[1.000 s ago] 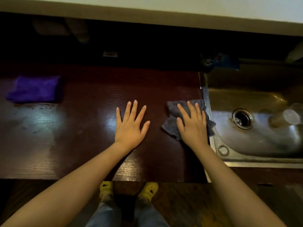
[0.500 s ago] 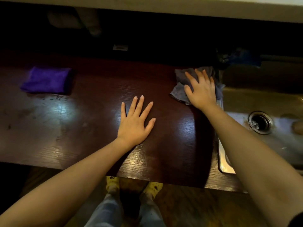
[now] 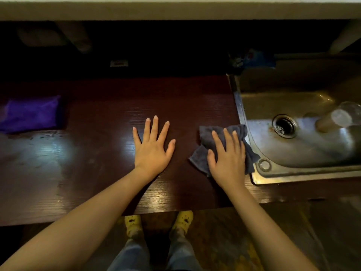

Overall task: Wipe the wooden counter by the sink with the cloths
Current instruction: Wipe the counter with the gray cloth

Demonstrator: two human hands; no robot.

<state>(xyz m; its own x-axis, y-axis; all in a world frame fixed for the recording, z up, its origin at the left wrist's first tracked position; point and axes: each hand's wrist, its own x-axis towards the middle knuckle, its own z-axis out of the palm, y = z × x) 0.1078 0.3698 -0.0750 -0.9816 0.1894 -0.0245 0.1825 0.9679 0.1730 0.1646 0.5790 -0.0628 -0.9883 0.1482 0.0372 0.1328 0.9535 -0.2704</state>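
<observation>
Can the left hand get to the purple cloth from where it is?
Probably yes: the left hand lies flat and empty, and only bare wooden counter lies between it and the purple cloth.

The dark reddish-brown wooden table (image 3: 101, 122) is glossy, its fine grain catching glare around the left hand (image 3: 152, 151). Under the right hand (image 3: 227, 159) lies a soft, matt grey cloth (image 3: 201, 155). Beyond it, the stainless-steel sink (image 3: 304, 149) looks dull-shiny, rust-stained at the drain. Far left, a fuzzy purple cloth (image 3: 31, 114).
</observation>
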